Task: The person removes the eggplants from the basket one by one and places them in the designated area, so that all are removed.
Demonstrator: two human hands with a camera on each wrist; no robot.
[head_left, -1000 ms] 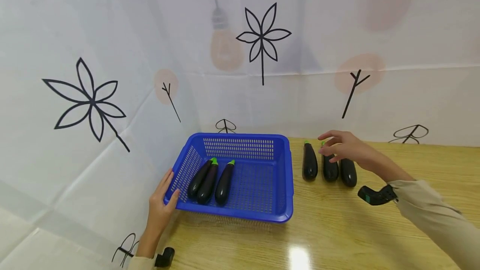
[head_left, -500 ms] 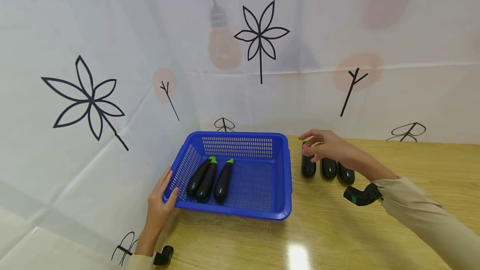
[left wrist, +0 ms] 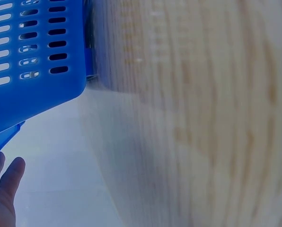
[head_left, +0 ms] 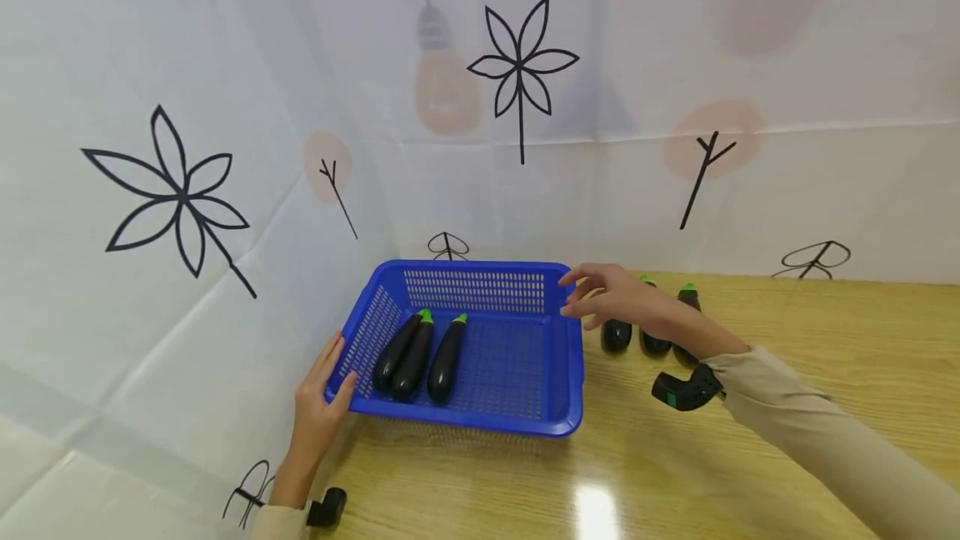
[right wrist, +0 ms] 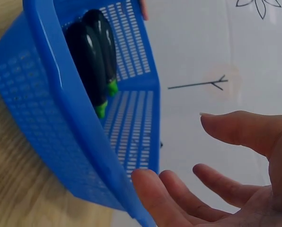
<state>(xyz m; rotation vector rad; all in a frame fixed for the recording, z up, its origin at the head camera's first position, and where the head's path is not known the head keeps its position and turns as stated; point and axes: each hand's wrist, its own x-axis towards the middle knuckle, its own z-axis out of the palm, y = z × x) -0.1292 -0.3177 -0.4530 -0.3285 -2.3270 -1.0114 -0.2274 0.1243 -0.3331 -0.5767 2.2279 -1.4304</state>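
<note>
A blue plastic basket [head_left: 465, 422] holds three dark eggplants with green tips: two lie together at its left [head_left: 412, 365], and one sits a little apart [head_left: 447, 361]. My left hand [head_left: 318, 407] rests on the basket's front left corner, its fingers extended along the rim. Over the basket's right rim hovers my right hand [head_left: 626, 300], fingers loosely bent, holding nothing. In the right wrist view, the thumb and fingers [right wrist: 240, 130] stand apart. On the table right of the basket lie three more eggplants [head_left: 656, 344], partly covered by the right hand and arm.
The wooden table [head_left: 810, 357] extends to the right and in front of the basket. A white sheet [head_left: 615, 207] printed with plants and bulbs hangs behind it and along the left side. Black cameras [head_left: 678, 392] sit on both wrists.
My right hand has moved left from over the table eggplants to the basket's right rim, remaining empty. The left hand stays at the basket's corner. All the eggplants lie where they were.
</note>
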